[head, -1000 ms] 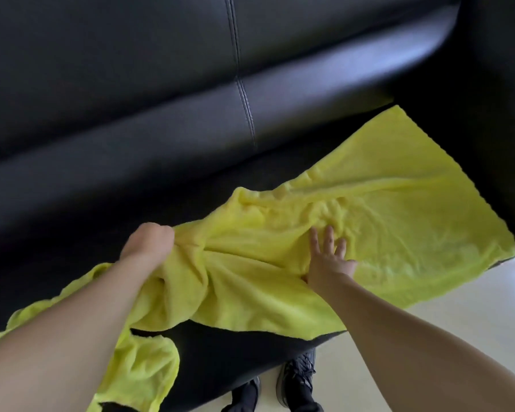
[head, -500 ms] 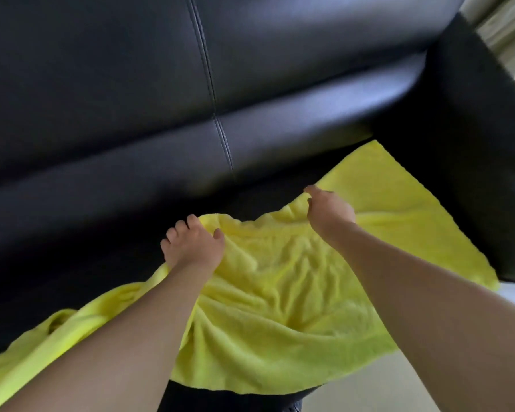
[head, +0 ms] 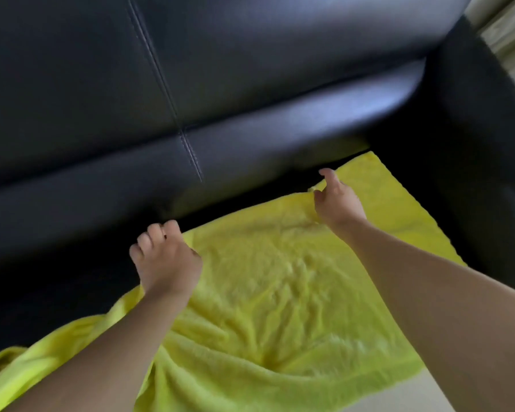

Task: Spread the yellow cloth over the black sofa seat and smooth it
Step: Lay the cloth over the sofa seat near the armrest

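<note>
crumpled yellow terry cloth (head: 280, 292) on black leather sofa seat (head: 57, 281), front edge overhanging seat, sofa backrest (head: 220, 84) behind cloth, armrest (head: 473, 173) right of cloth, left end trailing off seat

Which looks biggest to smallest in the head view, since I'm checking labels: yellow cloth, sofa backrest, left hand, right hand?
1. Sofa backrest
2. Yellow cloth
3. Left hand and right hand look about alike; the left sits nearer the camera, so no ranking between them.

Black sofa seat (head: 72, 281) carries the wrinkled yellow cloth (head: 280, 292) spread across it
</note>
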### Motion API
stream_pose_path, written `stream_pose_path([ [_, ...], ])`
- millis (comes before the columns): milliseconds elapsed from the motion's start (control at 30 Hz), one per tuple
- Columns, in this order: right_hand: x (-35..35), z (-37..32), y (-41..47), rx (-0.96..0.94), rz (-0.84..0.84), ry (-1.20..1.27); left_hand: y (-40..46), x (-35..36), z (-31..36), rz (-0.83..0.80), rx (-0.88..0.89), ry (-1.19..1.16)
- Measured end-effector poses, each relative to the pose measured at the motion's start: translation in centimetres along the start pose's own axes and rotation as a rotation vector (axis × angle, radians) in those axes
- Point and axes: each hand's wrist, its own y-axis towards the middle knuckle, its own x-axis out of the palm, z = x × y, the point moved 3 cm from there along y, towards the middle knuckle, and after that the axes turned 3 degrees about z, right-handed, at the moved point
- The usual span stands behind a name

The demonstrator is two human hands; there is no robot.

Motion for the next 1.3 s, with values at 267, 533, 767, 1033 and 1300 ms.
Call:
stream_pose_path([
  [267, -4.5, 10.7, 7.9, 0.070, 0.030, -0.217, -2.7, 2.5, 21.9, -0.137, 0.533, -0.263],
  [533, -2.9, 15.6, 13.0, 0.269, 0.011, -0.132, -0.5, 8.2, 26.0, -0.133, 0.310, -0.076],
  [767, -3.5, 17.0, 12.8, 0.140, 0.186, 0.009, 0.2, 8.4, 25.1, 0.076, 0.250, -0.007],
  [1033, 0.4, 13.8, 10.2, -0.440, 0.065, -0.268, -0.3, 10.1, 25.6, -0.112, 0.360, 0.033],
  [1300, 1.2, 17.3, 11.6, -0.073, -0.016, -0.269, 2.9, 9.5, 23.4, -0.071, 0.475, 0.071],
])
